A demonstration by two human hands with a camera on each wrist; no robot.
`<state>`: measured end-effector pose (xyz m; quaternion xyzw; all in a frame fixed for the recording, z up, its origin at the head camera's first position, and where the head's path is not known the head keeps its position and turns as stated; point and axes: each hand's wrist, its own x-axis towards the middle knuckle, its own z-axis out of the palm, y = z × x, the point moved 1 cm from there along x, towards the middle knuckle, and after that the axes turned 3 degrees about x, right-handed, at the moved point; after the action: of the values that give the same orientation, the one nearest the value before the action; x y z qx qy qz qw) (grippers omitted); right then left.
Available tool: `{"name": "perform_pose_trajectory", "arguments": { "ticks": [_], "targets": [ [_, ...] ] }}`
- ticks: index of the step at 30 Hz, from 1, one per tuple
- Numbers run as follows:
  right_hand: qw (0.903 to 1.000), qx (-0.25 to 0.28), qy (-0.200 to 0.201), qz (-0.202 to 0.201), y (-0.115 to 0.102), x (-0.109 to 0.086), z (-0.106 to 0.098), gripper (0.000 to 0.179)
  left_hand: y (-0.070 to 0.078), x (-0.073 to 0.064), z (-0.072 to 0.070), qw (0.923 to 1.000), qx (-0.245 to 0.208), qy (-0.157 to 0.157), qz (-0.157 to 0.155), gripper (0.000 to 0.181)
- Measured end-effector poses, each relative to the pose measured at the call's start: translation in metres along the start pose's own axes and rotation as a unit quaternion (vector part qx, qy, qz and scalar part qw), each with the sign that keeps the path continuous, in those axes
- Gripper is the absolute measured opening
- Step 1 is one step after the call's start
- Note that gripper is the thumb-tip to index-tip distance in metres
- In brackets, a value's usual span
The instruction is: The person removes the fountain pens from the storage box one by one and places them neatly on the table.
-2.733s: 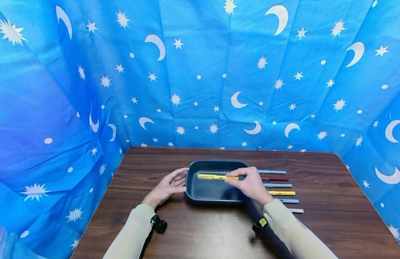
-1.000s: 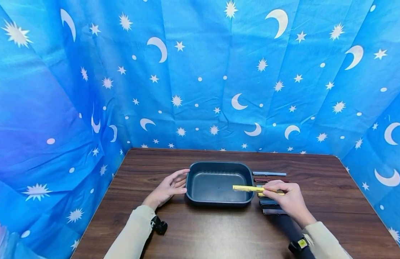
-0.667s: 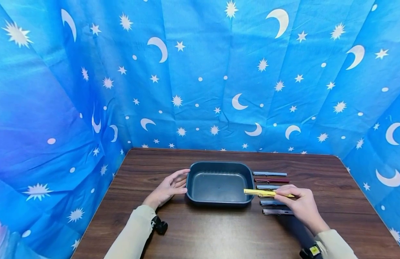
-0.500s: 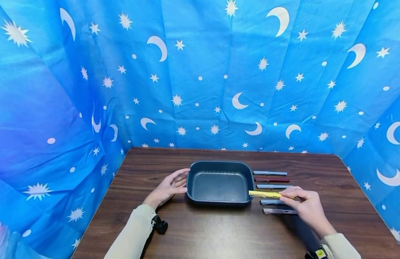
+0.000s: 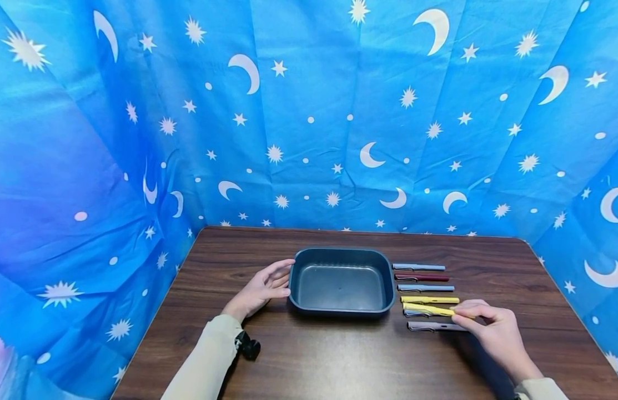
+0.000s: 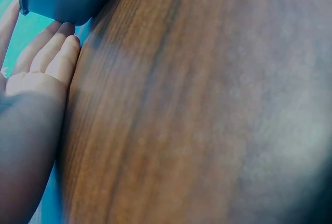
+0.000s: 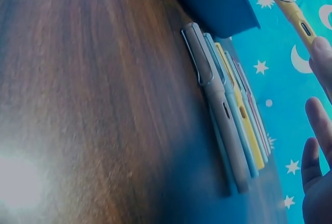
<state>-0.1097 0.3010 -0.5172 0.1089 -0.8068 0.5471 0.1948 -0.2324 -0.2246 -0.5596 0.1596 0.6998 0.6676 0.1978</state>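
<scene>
My right hand (image 5: 493, 329) pinches one end of a yellow pen (image 5: 427, 309), cap and clip pointing left. It is held above the row of pens, partly covering a blue pen (image 5: 412, 314). In the right wrist view the same yellow pen (image 7: 293, 14) is raised off the table. A second yellow pen (image 5: 430, 300) lies just behind it, and a grey pen (image 5: 435, 326) lies nearest me. My left hand (image 5: 259, 286) touches the left end of a dark rectangular tray (image 5: 338, 286) with fairly straight fingers; in the left wrist view the fingertips (image 6: 67, 29) meet its wall.
Behind those pens lie a light blue pen (image 5: 426, 288), a dark red pen (image 5: 421, 277) and another light blue pen (image 5: 418, 267), all roughly parallel, right of the tray. A brown wooden table (image 5: 309, 355) carries everything. A blue star-and-moon cloth (image 5: 309, 139) hangs around it.
My right hand has carried the yellow pen from over the tray to the right and towards me, over the lying pens. The left hand and tray have stayed in place.
</scene>
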Motion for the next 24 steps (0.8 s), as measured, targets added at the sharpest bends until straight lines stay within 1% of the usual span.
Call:
{"name": "perform_pose_trajectory", "arguments": {
  "ticks": [5, 9, 13, 17, 20, 24],
  "targets": [
    [0.9994, -0.021, 0.000, 0.027, 0.004, -0.005, -0.004, 0.018, 0.001, -0.001, 0.000, 1.0000, -0.003, 0.001, -0.005, 0.072],
    [0.9989, -0.035, -0.006, 0.032, 0.006, -0.009, -0.006, 0.019, 0.002, -0.001, 0.001, 1.0000, -0.004, 0.001, -0.004, 0.073],
    [0.9991, -0.029, -0.015, 0.028, 0.009, -0.011, -0.008, 0.019, 0.002, 0.001, 0.001, 1.0000, 0.001, 0.004, 0.001, 0.073],
    [0.9994, -0.021, -0.026, 0.008, 0.012, -0.016, -0.010, 0.022, 0.001, 0.002, 0.000, 1.0000, -0.001, 0.006, -0.002, 0.074],
    [0.9988, -0.033, -0.036, -0.001, 0.014, -0.021, -0.012, 0.025, 0.000, 0.001, 0.000, 1.0000, -0.003, 0.006, -0.006, 0.074],
    [0.9973, -0.056, -0.047, -0.003, 0.018, -0.027, -0.013, 0.027, 0.000, 0.000, 0.001, 1.0000, -0.007, 0.000, -0.003, 0.074]
  ]
}}
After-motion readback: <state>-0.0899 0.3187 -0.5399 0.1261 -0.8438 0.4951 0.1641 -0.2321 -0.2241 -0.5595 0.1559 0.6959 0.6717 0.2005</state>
